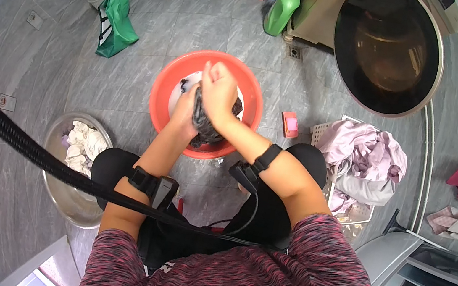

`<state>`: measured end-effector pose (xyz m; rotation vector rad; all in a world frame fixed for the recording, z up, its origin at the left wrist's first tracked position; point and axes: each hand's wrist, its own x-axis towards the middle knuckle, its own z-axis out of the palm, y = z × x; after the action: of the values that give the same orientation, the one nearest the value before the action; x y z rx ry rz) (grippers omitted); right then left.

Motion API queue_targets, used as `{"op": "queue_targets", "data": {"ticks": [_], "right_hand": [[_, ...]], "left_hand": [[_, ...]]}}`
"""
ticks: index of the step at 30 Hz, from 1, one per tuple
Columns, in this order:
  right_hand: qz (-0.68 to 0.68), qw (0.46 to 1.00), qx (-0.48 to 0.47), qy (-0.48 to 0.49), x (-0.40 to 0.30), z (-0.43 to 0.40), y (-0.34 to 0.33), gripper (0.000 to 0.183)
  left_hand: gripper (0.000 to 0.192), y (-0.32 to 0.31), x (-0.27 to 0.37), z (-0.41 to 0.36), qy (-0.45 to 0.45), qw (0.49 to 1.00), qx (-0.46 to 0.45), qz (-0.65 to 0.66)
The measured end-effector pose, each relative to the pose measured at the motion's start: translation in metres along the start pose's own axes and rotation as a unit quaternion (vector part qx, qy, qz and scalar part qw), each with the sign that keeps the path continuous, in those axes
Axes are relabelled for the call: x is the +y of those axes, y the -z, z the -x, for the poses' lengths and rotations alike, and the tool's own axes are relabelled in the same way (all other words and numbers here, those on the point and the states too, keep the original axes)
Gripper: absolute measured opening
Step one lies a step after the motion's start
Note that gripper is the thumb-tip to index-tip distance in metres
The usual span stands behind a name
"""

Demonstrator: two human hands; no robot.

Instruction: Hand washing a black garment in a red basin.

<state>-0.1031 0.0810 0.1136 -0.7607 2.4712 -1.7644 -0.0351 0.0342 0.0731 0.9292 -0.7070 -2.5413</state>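
Observation:
Over a red plastic basin [164, 83], my left hand [186, 111] and my right hand [219, 92] grip a dark, wet cloth [203, 119] between them. The cloth hangs down from between the hands to the near side of the basin. Whitish soapy water [176, 99] shows around darker fabric in the basin. My right hand is closed in a fist near the upper end of the cloth, while my left hand lies along its left side. A pink bar of soap [291, 124] rests in a red box on the floor, right of the basin.
A steel basin [66, 207] with white cloths stands at lower left. On the right, a white plastic basket [318, 132] holds pink fabric, below the open round washing-machine door [387, 51]. A green detergent bottle [282, 12] and a green bag [117, 26] are farther off. A black cable crosses the foreground.

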Motion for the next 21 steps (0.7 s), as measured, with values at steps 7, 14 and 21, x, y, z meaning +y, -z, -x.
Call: {"op": "queue_targets", "data": {"ticks": [7,14,21], "right_hand": [[-0.048,0.980,-0.070,0.179,-0.016,0.046,0.001,0.029],[0.001,1.000,-0.023,-0.015,0.006,0.001,0.003,0.038],[-0.022,0.978,-0.114,0.171,-0.026,0.053,0.005,0.026]], "left_hand": [[0.037,0.053,0.012,-0.029,0.049,0.957,-0.285,0.019],[0.031,-0.002,-0.008,0.010,0.044,0.997,-0.021,0.055],[0.027,0.063,-0.009,-0.025,-0.094,0.980,-0.175,0.006]]}}
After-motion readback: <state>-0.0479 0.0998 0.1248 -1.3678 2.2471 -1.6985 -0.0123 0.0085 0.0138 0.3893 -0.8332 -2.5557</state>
